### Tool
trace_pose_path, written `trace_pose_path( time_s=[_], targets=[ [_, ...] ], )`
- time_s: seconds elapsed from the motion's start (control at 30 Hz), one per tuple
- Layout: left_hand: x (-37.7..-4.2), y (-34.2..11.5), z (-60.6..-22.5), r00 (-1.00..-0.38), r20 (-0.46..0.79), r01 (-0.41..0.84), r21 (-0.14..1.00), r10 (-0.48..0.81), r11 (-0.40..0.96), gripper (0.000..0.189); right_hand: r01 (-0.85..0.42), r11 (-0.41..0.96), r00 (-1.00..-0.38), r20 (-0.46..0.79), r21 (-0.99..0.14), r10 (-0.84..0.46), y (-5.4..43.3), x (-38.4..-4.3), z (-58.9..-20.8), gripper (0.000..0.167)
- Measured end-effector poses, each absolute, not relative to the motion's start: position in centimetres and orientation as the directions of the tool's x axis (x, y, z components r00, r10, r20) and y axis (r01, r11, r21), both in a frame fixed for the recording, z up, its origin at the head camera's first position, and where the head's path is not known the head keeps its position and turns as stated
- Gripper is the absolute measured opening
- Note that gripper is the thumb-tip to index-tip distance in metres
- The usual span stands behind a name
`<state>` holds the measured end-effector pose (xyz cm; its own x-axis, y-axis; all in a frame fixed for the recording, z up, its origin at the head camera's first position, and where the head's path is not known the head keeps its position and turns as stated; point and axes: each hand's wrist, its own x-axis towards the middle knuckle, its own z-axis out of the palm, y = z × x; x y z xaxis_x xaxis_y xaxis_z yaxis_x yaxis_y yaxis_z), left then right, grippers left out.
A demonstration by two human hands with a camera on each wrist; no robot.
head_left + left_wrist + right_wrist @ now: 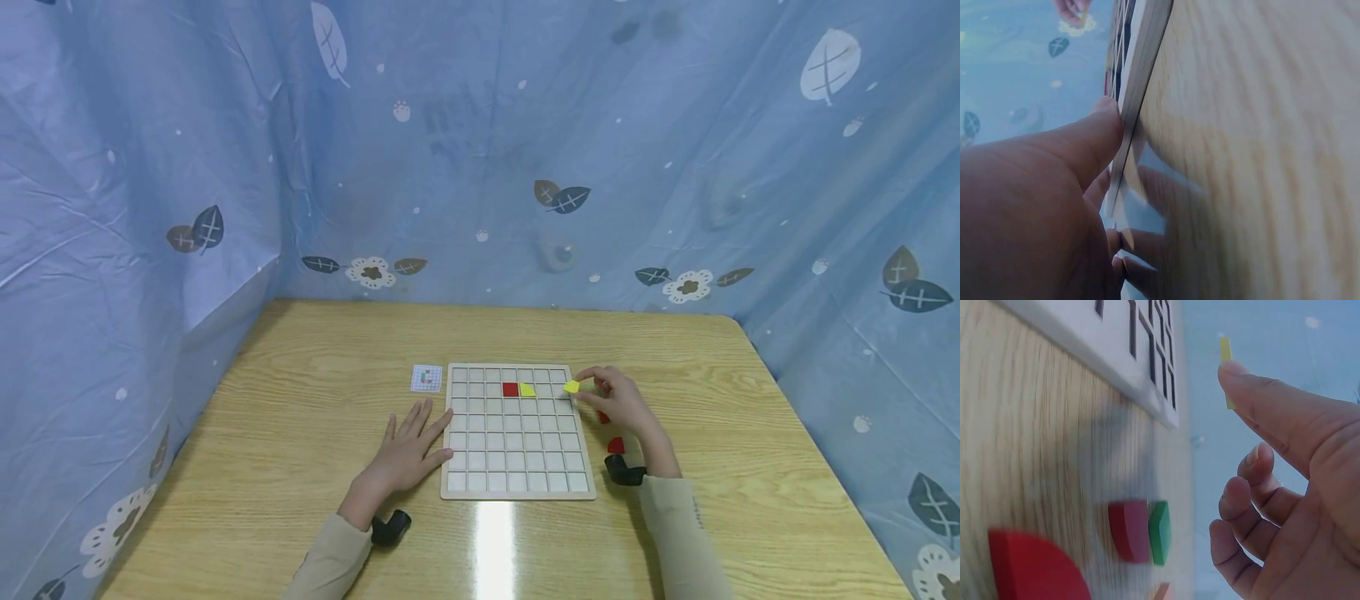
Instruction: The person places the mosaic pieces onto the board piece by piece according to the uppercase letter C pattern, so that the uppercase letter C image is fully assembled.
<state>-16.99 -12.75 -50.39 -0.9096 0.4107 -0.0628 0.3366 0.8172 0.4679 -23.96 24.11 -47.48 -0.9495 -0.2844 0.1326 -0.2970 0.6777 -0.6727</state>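
My right hand (617, 402) pinches a yellow tile (572, 387) between thumb and forefinger, over the right edge of a pale gridded board (517, 496). In the right wrist view this yellow tile (1225, 350) appears edge-on, raised above the table, and the other fingers curl loosely without holding anything. Within the grid, a red square tile (511, 389) sits directly left of another yellow tile (528, 390) with one slanted or curved side. Fingers spread, my left hand (405, 458) lies at the board's left side; its thumb (1107, 115) touches the wooden edge.
Right of the board lie a red rounded tile (616, 445), a second red tile (603, 417) and a green tile (1160, 532). A small card (426, 378) printed with a coloured grid lies by the board's upper left corner. Blue patterned cloth (480, 167) hangs around the wooden table (300, 417).
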Motion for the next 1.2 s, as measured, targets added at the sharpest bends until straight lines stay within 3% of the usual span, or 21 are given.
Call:
trace_pose_path(
  time_s=[1.2],
  targets=[
    [-17.2,-12.8,-50.6,-0.911,-0.080,0.330,0.452,0.406,0.829,0.059,-0.381,0.608,-0.895,0.113,-0.697,-0.431,16.9,-25.3,-47.5,0.024]
  ],
)
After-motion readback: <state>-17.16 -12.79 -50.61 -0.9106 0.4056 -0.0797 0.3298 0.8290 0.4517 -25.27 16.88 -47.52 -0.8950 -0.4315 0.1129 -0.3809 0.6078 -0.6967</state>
